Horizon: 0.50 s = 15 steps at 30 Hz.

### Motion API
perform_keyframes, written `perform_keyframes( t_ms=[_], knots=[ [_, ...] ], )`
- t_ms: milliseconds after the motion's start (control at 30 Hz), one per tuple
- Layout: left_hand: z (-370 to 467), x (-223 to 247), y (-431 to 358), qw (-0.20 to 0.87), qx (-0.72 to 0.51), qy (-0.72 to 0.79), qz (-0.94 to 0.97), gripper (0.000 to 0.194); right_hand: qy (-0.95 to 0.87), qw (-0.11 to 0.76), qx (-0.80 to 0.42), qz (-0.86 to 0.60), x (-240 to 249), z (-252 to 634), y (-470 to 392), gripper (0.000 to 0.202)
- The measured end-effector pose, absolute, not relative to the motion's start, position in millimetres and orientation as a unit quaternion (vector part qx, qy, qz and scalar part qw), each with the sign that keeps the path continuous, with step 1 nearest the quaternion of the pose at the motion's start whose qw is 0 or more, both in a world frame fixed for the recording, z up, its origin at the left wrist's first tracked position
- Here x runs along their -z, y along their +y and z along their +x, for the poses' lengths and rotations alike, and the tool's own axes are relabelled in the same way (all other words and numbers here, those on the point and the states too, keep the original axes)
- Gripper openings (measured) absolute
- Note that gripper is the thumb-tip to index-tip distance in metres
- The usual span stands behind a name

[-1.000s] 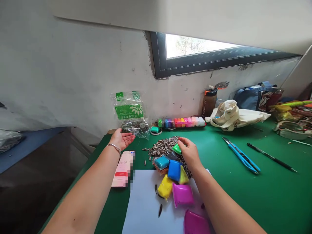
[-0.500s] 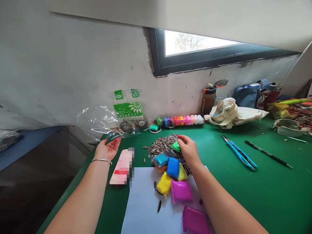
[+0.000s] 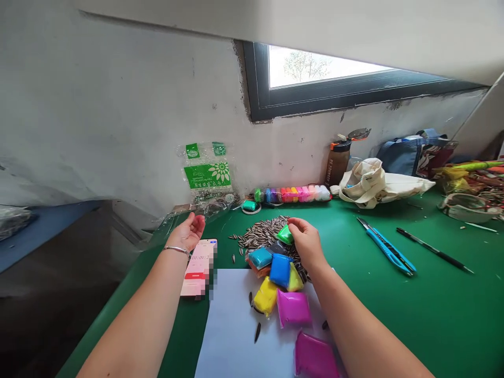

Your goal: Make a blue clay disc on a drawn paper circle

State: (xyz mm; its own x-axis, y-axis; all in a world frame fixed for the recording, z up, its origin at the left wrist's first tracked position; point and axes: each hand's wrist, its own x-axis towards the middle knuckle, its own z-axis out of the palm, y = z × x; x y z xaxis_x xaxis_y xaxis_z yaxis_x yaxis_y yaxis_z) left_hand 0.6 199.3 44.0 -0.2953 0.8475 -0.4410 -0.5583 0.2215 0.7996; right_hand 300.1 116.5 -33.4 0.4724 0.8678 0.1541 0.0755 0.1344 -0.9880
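Observation:
My left hand (image 3: 190,232) hovers over the far end of the phone (image 3: 199,270), its palm turned inward and its fingers loosely curled and apart, with nothing in them. Thin clear plastic (image 3: 167,223) lies just beyond it, by the table's left edge. In my right hand (image 3: 305,241), a small green clay packet (image 3: 285,234) is pinched between thumb and fingers. It is close above a pile of striped sunflower seeds (image 3: 260,232). Several wrapped clay packets, among them a blue packet (image 3: 281,270), a yellow packet (image 3: 265,295) and a magenta packet (image 3: 293,308), spread from the seeds over white paper (image 3: 232,325).
Against the wall stands a green-printed clear bag (image 3: 208,177) with seeds inside. A row of coloured clay packs (image 3: 295,194) lies beside it. A brown bottle (image 3: 337,164) and a cream cloth bag (image 3: 366,184) are at the back. To the right lie a blue cutter (image 3: 386,247) and a pen (image 3: 433,250).
My left hand has moved right and slightly up, partly over the phone. The clear plastic beyond it has sunk from a puffed shape to lower down. My right hand stays on the green packet.

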Motion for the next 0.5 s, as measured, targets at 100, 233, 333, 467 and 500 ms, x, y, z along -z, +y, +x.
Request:
perform_keyframes(
  t_ms=[100,233,333,467,500],
  knots=[
    [13.2,-48.4,190.9,0.575,-0.566,0.536,0.250,0.017,-0.407,0.636,-0.318,-0.574,33.5,300.8,116.0,0.031],
    [46.7,-48.0,139.0,0.541,-0.500,0.543,0.403,0.028,-0.402,0.646,-0.318,-0.565,32.0,301.5,115.3,0.030],
    [80.2,-36.1,82.2,0.449,-0.383,0.481,0.648,0.067,-0.399,0.657,-0.321,-0.552,26.3,299.8,112.9,0.029],
    [109.9,-11.6,37.7,0.176,-0.153,0.455,0.859,0.101,-0.397,0.670,-0.336,-0.529,8.3,292.1,107.5,0.028],
    [112.5,-6.5,35.4,0.145,-0.129,0.461,0.866,0.102,-0.395,0.675,-0.341,-0.522,1.5,289.7,106.3,0.027]
  ],
)
